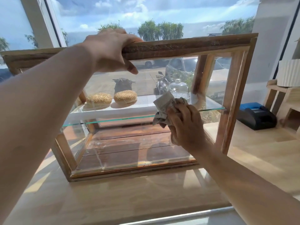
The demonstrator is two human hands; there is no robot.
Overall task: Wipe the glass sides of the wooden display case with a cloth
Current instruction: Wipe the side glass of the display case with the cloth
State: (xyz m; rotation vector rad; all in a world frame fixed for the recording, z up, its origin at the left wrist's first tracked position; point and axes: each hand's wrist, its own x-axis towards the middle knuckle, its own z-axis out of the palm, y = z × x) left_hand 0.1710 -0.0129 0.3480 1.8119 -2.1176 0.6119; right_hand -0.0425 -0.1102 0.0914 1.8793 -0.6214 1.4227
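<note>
A person's left hand (pixel 112 51) grips the top rail of the wooden display case (pixel 186 46), fingers curled over the far edge of the rail and thumb pointing down in front of the glass. The right hand (pixel 186 125) holds a crumpled pale cloth (pixel 164 103), bunched under its curled fingers, at the near face of the case, right of centre and level with the front edge of the glass shelf (pixel 113 120) that spans the inside. Whether the cloth is pressed flat to a pane cannot be told from here.

The case stands on a pale wooden counter (pixel 129 192), directly in front of a large window (pixel 162 13). Its floor is dark planking, marked with pale streaks. Seen through the case at about shelf height are two sesame-seeded buns (pixel 99 99) side by side on a white surface, left of the cloth, and a clear glass dome (pixel 178 88) just behind the cloth. Whether these sit in the case or behind it is not clear.

To the right of the case, on the same counter, sits a black and blue device (pixel 256 116). Beyond that is a light wooden stand (pixel 276 95) carrying a white ribbed box (pixel 289 72).
</note>
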